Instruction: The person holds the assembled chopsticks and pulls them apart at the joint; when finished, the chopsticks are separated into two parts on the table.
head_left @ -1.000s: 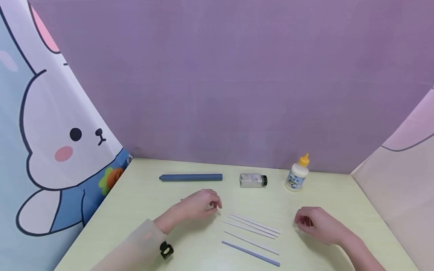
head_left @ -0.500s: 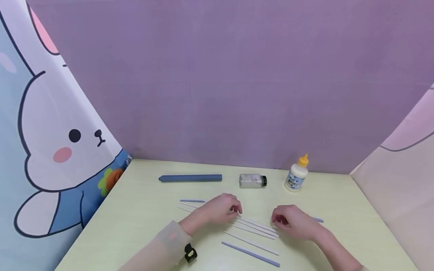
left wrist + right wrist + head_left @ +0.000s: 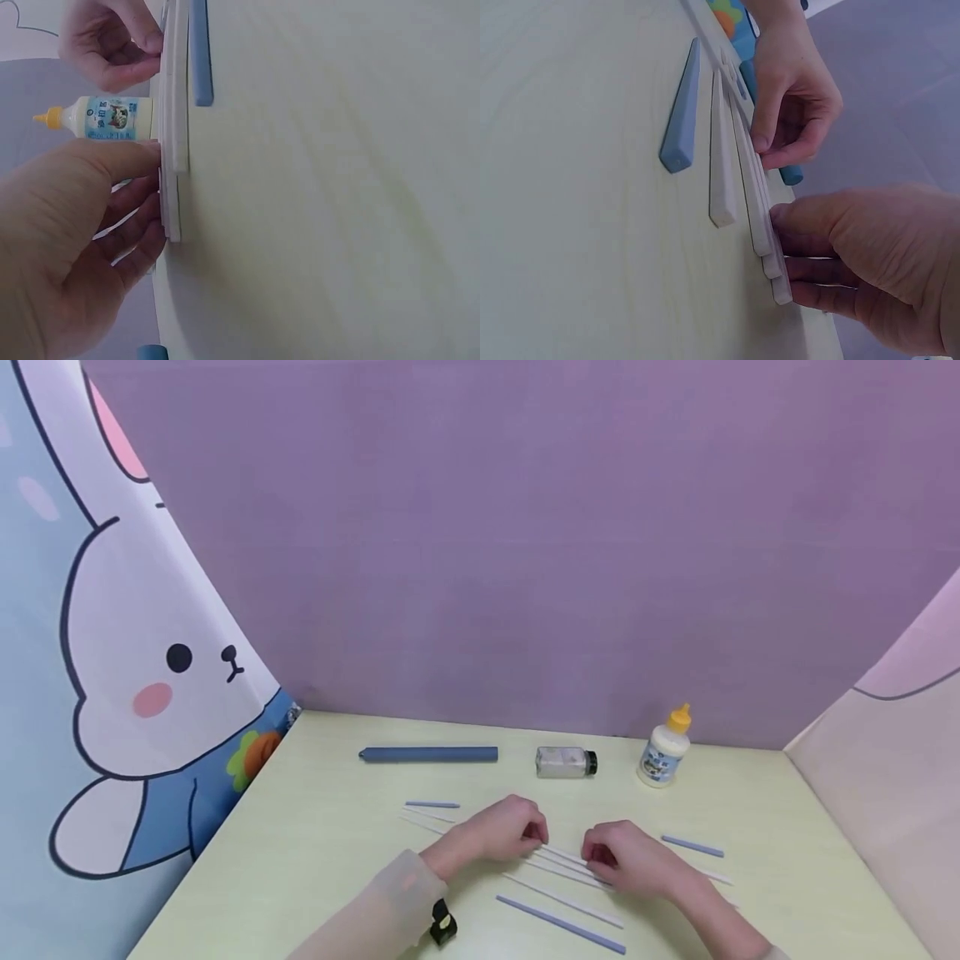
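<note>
My left hand (image 3: 506,828) pinches the left end of the closely set white sticks (image 3: 752,195), thumb on the near side. My right hand (image 3: 630,860) holds their other end between its thumb and curled fingers. These thin square sticks lie side by side on the table, their ends slightly staggered. How many each hand grips cannot be told. Nearer the front lie one separate white stick (image 3: 562,901) and a blue-grey stick (image 3: 560,924).
Along the back are a thick blue rod (image 3: 429,754), a small jar (image 3: 561,762) on its side and an upright glue bottle (image 3: 660,764). Short blue sticks lie left (image 3: 431,804) and right (image 3: 692,846). White sticks (image 3: 427,814) are partly hidden behind my forearms.
Both hands have moved inward to the white sticks, the left hand rightward and the right hand leftward. Their fingers now touch the sticks' ends. The other objects stay put.
</note>
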Demonstrator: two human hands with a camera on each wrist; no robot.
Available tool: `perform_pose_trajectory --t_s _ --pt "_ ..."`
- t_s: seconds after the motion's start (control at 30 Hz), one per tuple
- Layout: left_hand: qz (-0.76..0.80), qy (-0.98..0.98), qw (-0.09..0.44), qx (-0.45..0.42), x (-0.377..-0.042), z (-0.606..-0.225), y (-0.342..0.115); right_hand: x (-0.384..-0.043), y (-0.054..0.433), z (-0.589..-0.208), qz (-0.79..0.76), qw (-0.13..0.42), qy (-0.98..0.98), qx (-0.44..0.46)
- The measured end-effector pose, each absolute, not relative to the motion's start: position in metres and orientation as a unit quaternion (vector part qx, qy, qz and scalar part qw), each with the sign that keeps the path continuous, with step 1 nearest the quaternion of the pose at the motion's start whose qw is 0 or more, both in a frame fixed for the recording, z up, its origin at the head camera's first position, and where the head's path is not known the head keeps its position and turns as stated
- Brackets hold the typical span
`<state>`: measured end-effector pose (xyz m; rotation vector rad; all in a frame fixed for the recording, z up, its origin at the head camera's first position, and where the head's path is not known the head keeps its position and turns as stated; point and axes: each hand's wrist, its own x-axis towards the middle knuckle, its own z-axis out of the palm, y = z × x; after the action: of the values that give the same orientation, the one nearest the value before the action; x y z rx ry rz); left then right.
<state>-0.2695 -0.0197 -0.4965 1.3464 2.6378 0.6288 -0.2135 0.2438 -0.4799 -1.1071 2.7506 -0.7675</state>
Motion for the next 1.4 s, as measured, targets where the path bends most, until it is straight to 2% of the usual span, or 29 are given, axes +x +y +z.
perform_pose_trajectory --t_s 0.27,0.6,0.77,1.03,1.4 --pt "0.192 0.887 0.066 0.415 -0.265 -0.499 -0.022 -0.216 0.233 -0.48 -0.221 0.037 0.902 -0.369" --pt "0.226 0.871 0.057 0.432 -0.264 -0.483 -0.024 -0.214 0.223 -0.46 -0.204 -0.015 0.907 -0.368" --pt "0.216 0.873 0.017 0.437 -0.254 -0.461 -0.028 -0.213 0.212 -0.435 -0.211 -0.021 0.904 -0.371" --pt "0.074 0.888 -0.064 0.449 -0.241 -0.438 -0.029 -0.21 0.205 -0.41 -0.189 -0.053 0.903 -0.383" --pt "0.094 0.88 -0.05 0.463 -0.233 -0.426 -0.034 -0.208 0.205 -0.4 -0.199 -0.048 0.884 -0.421"
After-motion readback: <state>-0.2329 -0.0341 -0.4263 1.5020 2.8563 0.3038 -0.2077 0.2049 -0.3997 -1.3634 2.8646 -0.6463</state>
